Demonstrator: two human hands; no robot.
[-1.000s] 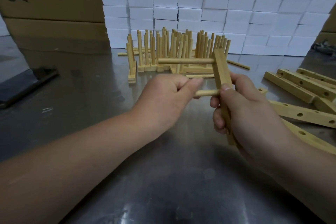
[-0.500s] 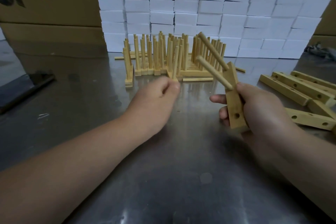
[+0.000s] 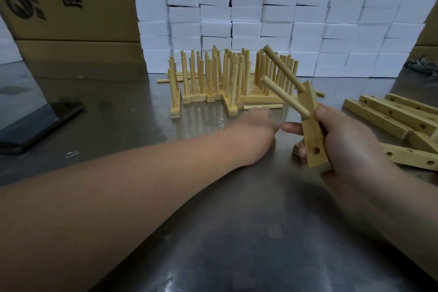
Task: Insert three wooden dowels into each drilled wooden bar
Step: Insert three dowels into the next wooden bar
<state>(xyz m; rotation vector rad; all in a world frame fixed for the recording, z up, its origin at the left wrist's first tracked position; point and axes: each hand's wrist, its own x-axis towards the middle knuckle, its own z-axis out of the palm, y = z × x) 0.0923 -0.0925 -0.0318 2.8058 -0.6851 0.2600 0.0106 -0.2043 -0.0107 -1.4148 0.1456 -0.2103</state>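
Observation:
My right hand (image 3: 348, 140) grips a drilled wooden bar (image 3: 312, 135) held nearly upright. Two dowels (image 3: 284, 97) stick out of its upper holes toward the upper left. Its lowest hole is empty. My left hand (image 3: 256, 130) is blurred, stretched low over the metal table toward a loose dowel (image 3: 263, 106) lying in front of the finished bars; I see nothing in it. Finished bars with upright dowels (image 3: 227, 76) stand in rows behind.
Several empty drilled bars (image 3: 391, 114) lie at the right. A dark phone (image 3: 40, 123) lies at the left edge. Cardboard boxes (image 3: 71, 7) and a wall of white blocks (image 3: 284, 12) close off the back. More loose dowels (image 3: 166, 79) lie behind the rows.
The second dowel went into the bar. My left hand let go of it and moved forward toward the loose dowel. My right hand tilted the bar so that its empty hole faces me.

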